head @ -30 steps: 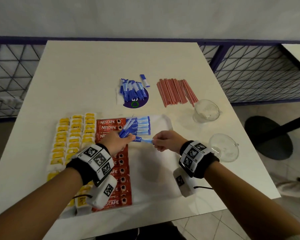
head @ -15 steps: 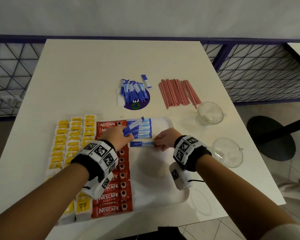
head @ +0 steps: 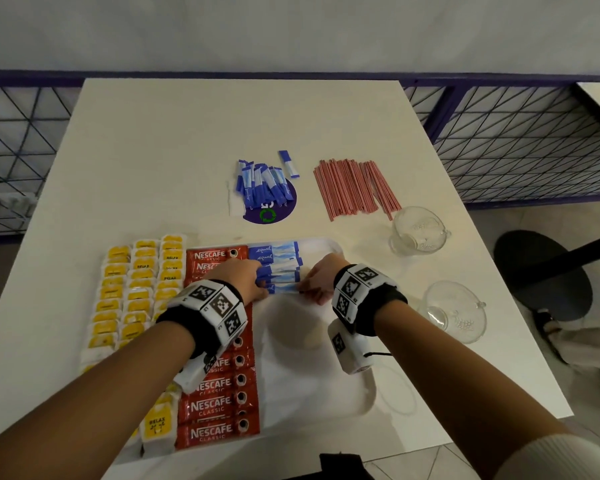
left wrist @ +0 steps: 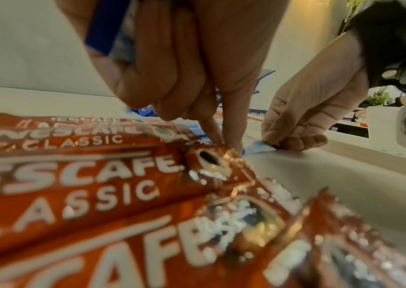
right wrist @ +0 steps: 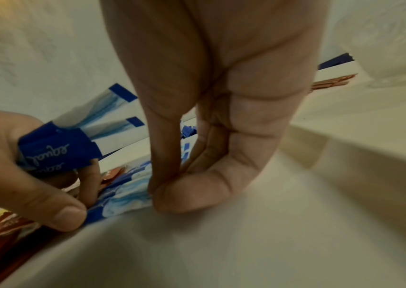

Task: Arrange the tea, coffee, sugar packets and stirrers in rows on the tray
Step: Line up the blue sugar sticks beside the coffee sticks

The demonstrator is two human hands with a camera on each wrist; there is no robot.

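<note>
Both hands are working the same blue Equal sugar packet right now. Right hand is pinching its right end between thumb and index finger down on the white tray, and the right wrist view shows that pinch really clearly. Left hand is sitting at about 9 o'clock from that packet, pressing its thumb and fingertips on the packet's left end while also clutching a small bunch of spare Equal packets in its curled fingers, so it's kind of doing double duty.

That packet is lying flat at the near end of a short row of Equal packets in the tray's far part, each one lined up sideways. At 9 o'clock from the row, touching it, the red Nescafe Classic coffee sticks are running in a column toward the near edge, partly under the left wrist. Further out at 9 o'clock the yellow tea bags are sitting in three columns.

Off the tray at 12 o'clock, a loose pile of sugar packets is lying over a purple round sticker. The red stirrers are spread out at around 1 o'clock, and two clear glass cups are sitting on the table at 2 and 3 o'clock.
</note>
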